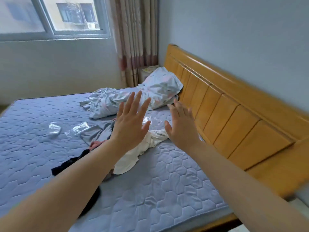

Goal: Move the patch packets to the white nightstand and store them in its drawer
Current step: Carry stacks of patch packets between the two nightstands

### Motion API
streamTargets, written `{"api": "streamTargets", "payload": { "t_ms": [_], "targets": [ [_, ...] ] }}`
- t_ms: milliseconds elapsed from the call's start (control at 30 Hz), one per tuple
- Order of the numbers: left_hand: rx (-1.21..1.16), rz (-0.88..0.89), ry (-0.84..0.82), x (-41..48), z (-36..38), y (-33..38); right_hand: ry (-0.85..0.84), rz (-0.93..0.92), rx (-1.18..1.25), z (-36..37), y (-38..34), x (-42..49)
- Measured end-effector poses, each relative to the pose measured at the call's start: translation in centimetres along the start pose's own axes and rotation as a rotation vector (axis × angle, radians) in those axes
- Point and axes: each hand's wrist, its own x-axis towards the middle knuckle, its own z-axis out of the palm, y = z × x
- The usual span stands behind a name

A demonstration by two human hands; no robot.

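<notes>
Three clear patch packets lie on the mattress [158,190] of the bed. The first packet [54,128] and the second packet [77,129] sit side by side out in the middle. They are well apart from the third packet [151,120], which lies near the headboard [234,111], just beyond a crumpled white cloth [132,158]. The left hand [130,124] hovers over that third packet and the right hand [182,126] is beside it, closer to the headboard. Each grip is wide, fingers straight and spread, holding nothing. A grey cloth [97,133] and a dark garment [70,163] lie nearby, and a rumpled pillow [150,94] rests at the far headboard corner. Past it stands a pale cabinet [145,75], possibly the nightstand, though no drawer shows. The step in hand looks like the first pickup. Next, the hands need to come down and pinch the thin, slippery film by an edge, then gather all three packets.
</notes>
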Motion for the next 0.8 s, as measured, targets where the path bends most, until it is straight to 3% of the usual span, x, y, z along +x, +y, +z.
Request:
{"api": "streamTargets", "payload": {
  "t_ms": [367,800],
  "targets": [
    [0.304,-0.387,-0.012,-5.4,-5.7,-16.9,0.041,-0.370,0.042,7.5,-18.1,10.9],
    [0.437,-0.647,0.069,-18.9,-16.6,-37.2,0.007,-0.611,0.120,12.8,-45.1,13.4]
  ]
}}
